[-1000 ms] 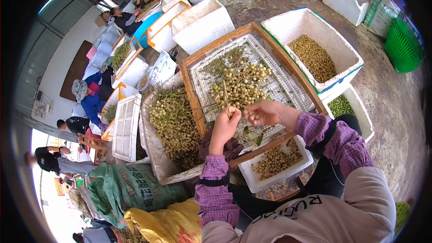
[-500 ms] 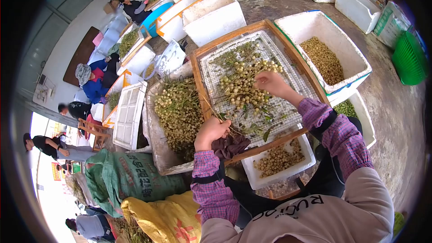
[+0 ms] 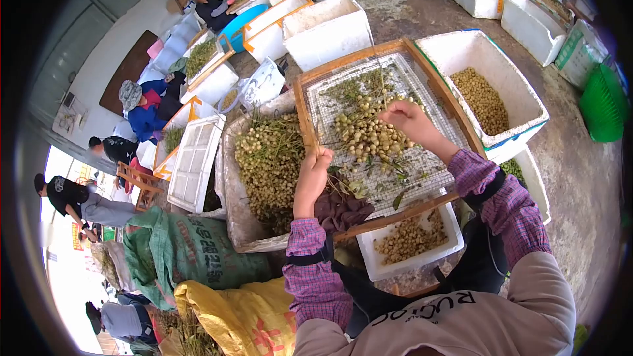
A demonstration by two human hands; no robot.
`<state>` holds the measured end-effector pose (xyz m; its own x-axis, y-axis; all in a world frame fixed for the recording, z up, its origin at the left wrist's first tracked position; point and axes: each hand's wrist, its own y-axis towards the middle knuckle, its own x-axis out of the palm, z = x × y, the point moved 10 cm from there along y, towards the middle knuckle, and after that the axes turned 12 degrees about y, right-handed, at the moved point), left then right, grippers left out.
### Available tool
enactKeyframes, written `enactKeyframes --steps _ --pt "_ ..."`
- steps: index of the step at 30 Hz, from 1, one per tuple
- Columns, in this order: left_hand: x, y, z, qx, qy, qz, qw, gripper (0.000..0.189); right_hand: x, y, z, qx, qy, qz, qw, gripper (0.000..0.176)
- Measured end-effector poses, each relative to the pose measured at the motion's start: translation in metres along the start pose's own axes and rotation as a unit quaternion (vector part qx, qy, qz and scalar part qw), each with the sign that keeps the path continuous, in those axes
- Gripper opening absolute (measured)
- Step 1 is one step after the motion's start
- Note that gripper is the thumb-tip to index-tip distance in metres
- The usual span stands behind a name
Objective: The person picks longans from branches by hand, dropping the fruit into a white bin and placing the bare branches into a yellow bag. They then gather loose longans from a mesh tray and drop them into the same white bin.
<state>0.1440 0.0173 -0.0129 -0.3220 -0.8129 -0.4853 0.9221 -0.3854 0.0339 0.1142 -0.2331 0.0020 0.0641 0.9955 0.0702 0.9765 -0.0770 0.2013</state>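
My left hand [image 3: 314, 177] is closed round thin plant stems [image 3: 317, 147] at the left edge of a wood-framed mesh screen [image 3: 432, 138]. My right hand [image 3: 412, 122] hovers over the screen, thumb and fingertips pinched together; what is between them is too small to make out. Just under it lies a heap of small round pale yellow fruits [image 3: 376, 135] on stems, with leaf scraps around. A thin stalk rises near the right fingertips. Beneath my left hand, a dark cloth [image 3: 344, 211] hangs at the frame's corner.
Left of the screen stands a foam box [image 3: 241, 248] of stemmed fruit. Loose fruit fills part of a foam box [image 3: 521, 82] at right and a white tray [image 3: 432, 254] below. Green sacking [image 3: 198, 250] and a yellow sack [image 3: 241, 306] lie at left. Several people sit or stand beyond.
My left hand has moved up along the frame and its stems now point upward. My right hand stays over the heap, fingers still pinched. The whole view has shifted slightly.
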Motion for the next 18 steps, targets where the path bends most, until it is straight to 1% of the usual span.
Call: enactKeyframes --steps 1,2,3,4,5,6,7,9,11,12,13,14,15,16,18 --pt "0.007 0.0 0.007 -0.022 -0.11 -0.012 0.994 0.01 -0.002 -0.003 -0.003 0.025 0.066 0.005 0.998 0.014" --pt "0.015 0.0 0.015 -0.009 -0.146 -0.04 0.988 0.01 -0.003 -0.006 -0.006 0.048 0.132 0.01 0.99 0.016" --pt "0.023 0.0 0.025 0.004 -0.181 -0.068 0.981 0.009 -0.001 -0.012 -0.012 0.067 0.159 0.022 0.985 0.016" --pt "0.031 -0.001 0.035 0.017 -0.214 -0.097 0.972 0.009 0.001 -0.014 -0.009 0.067 0.122 0.011 0.99 0.015" --pt "0.043 -0.003 0.037 -0.013 -0.283 -0.117 0.952 0.009 0.002 -0.016 -0.004 0.068 0.084 0.0 0.994 0.015" --pt "0.053 -0.005 0.044 -0.022 -0.311 -0.126 0.942 0.013 0.006 -0.019 -0.005 0.07 0.048 -0.01 0.996 0.015" --pt "0.057 -0.006 0.047 -0.028 -0.264 -0.111 0.958 0.016 0.008 -0.023 -0.008 0.06 0.028 -0.002 0.998 0.011" --pt "0.065 -0.003 0.044 -0.049 -0.16 -0.068 0.983 0.025 0.024 -0.027 -0.021 0.013 0.0 -0.057 0.998 0.008" --pt "0.073 -0.002 0.051 -0.025 -0.138 -0.027 0.99 0.023 0.042 -0.032 -0.025 -0.024 -0.022 -0.105 0.994 0.005" --pt "0.077 -0.002 0.057 -0.013 -0.128 -0.006 0.992 0.022 0.049 -0.036 -0.03 -0.066 -0.055 -0.104 0.991 0.006" --pt "0.081 0.0 0.054 -0.029 -0.111 0.017 0.993 0.02 0.055 -0.041 -0.035 -0.108 -0.087 -0.101 0.985 0.006" --pt "0.085 0.001 0.053 -0.037 -0.131 0.002 0.991 0.02 0.058 -0.045 -0.041 -0.149 -0.12 -0.098 0.977 0.007" --pt "0.087 0.001 0.053 -0.046 -0.15 -0.012 0.988 0.02 0.055 -0.044 -0.04 -0.1 -0.066 -0.105 0.987 0.007" --pt "0.087 -0.001 0.051 -0.056 -0.169 -0.025 0.984 0.02 0.046 -0.039 -0.03 -0.06 -0.028 -0.084 0.994 0.008" --pt "0.083 0.003 0.052 -0.026 -0.252 -0.045 0.966 0.021 0.024 -0.027 -0.009 0.019 0.047 -0.044 0.998 0.01"
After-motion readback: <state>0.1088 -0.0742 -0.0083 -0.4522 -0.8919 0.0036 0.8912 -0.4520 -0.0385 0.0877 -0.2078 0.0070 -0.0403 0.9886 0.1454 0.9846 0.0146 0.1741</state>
